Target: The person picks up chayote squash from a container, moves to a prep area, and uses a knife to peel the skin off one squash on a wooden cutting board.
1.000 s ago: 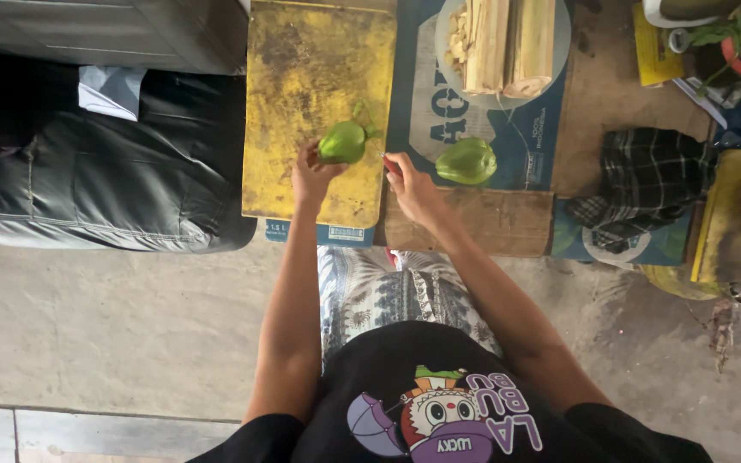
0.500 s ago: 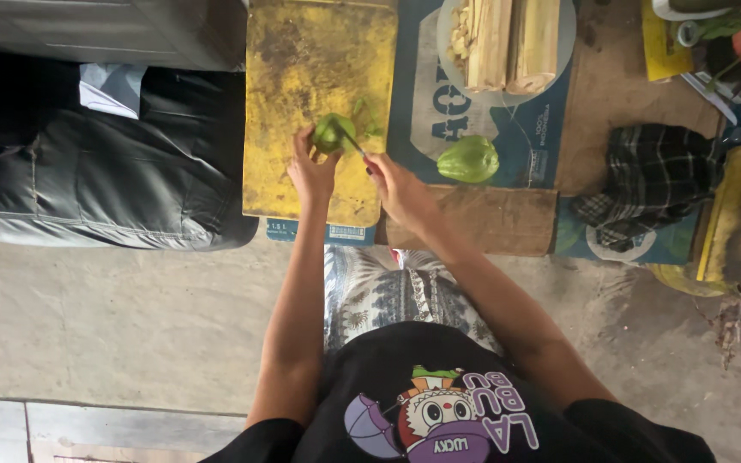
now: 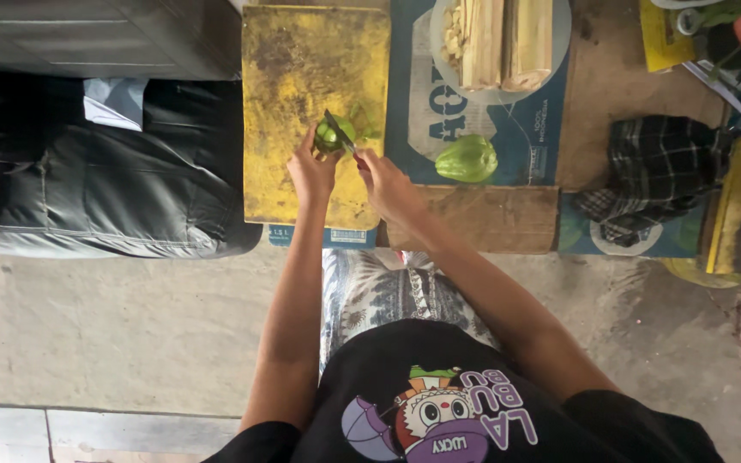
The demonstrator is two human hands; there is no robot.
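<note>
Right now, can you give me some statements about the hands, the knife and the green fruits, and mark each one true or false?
1. The left hand holds a green fruit over the yellow board. True.
2. The right hand holds a knife against that fruit. True.
3. The second green fruit lies on the yellow board. False: it lies to the right of the board, on blue printed cardboard.
4. The plate above the second fruit holds sliced bread. False: it holds pale, long stalk pieces.
5. A dark checked cloth lies to the right of the second fruit. True.
6. Both hands rest flat on the floor. False: both are raised at the board, at work on the fruit.
</note>
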